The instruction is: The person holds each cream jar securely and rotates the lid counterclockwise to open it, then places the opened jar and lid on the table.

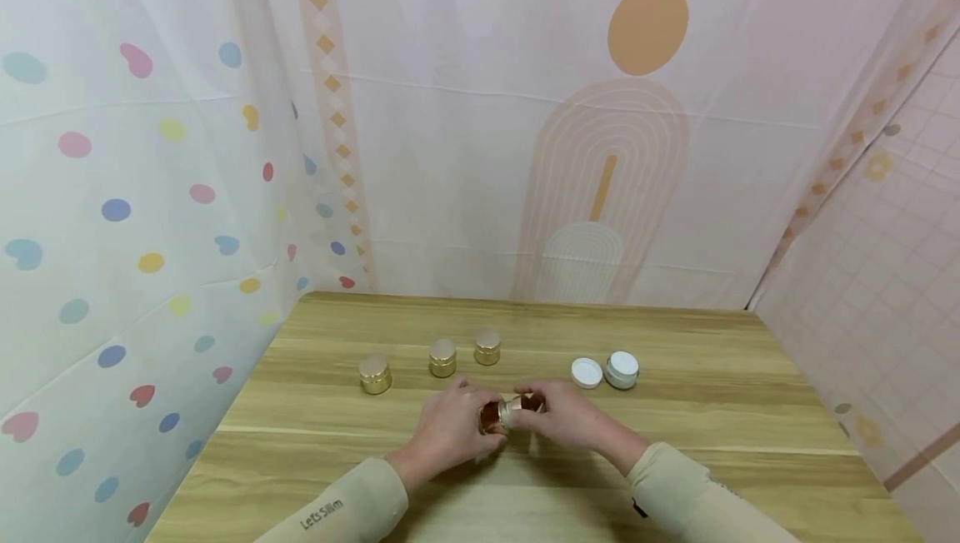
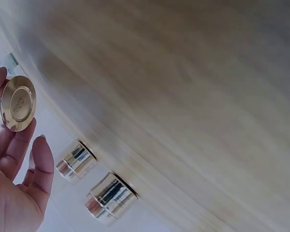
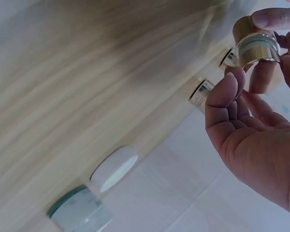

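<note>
Both hands meet over the table around a small gold cosmetic jar (image 1: 510, 412) tilted on its side. The left hand (image 1: 455, 424) grips the jar's base end, and its round gold base (image 2: 20, 104) with small raised lettering shows in the left wrist view. The right hand (image 1: 562, 415) pinches the gold lid at the other end. Between the gold parts a pale clear band (image 3: 257, 41) appears in the right wrist view. Fingers hide part of the jar, so how far lid and body stand apart is hard to tell.
Three closed gold jars stand beyond the hands: one on the left (image 1: 375, 375), one in the middle (image 1: 442, 358) and one farther back (image 1: 487, 347). Right of them a white lid (image 1: 587, 373) lies beside a pale glass jar (image 1: 622, 370). Patterned curtains (image 1: 450, 151) surround the wooden table (image 1: 315, 443).
</note>
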`<state>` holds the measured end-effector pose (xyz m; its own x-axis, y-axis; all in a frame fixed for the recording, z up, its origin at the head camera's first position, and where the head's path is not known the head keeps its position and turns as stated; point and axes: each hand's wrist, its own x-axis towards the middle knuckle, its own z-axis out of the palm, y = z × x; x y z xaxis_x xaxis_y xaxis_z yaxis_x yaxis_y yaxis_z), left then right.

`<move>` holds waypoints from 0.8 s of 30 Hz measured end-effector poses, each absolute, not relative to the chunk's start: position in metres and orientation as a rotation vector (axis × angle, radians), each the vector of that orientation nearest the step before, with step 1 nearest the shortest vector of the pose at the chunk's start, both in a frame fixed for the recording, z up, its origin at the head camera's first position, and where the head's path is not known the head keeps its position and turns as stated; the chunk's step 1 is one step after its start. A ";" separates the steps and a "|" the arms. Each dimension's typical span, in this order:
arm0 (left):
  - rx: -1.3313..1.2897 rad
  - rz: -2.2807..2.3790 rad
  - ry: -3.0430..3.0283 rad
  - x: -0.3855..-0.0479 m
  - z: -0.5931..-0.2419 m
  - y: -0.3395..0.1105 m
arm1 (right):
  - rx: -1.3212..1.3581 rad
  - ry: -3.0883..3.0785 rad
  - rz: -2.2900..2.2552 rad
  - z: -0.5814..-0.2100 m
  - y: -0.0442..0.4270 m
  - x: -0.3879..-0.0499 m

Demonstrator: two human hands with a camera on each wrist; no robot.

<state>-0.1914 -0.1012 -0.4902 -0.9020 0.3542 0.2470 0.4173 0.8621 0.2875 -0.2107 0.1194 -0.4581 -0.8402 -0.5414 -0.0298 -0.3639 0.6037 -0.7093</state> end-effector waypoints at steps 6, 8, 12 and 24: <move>-0.510 -0.613 -2.880 -0.197 -0.490 -0.101 | -0.685 2.676 -1.055 -0.457 0.135 -0.219; -0.486 -0.657 -2.884 -0.200 -0.490 -0.099 | -0.641 2.728 -1.039 -0.457 0.139 -0.223; -0.472 -0.738 -2.866 -0.210 -0.491 -0.092 | -0.531 2.832 -0.982 -0.457 0.146 -0.233; -0.259 -1.123 -2.819 -0.248 -0.494 -0.050 | -0.419 3.119 -0.599 -0.468 0.147 -0.271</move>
<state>-0.2480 -0.0497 -0.4943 -0.9809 0.1217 0.1515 0.1925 0.7141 0.6730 -0.2713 0.1466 -0.4681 -0.9639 -0.2430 0.1091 -0.2661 0.8960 -0.3556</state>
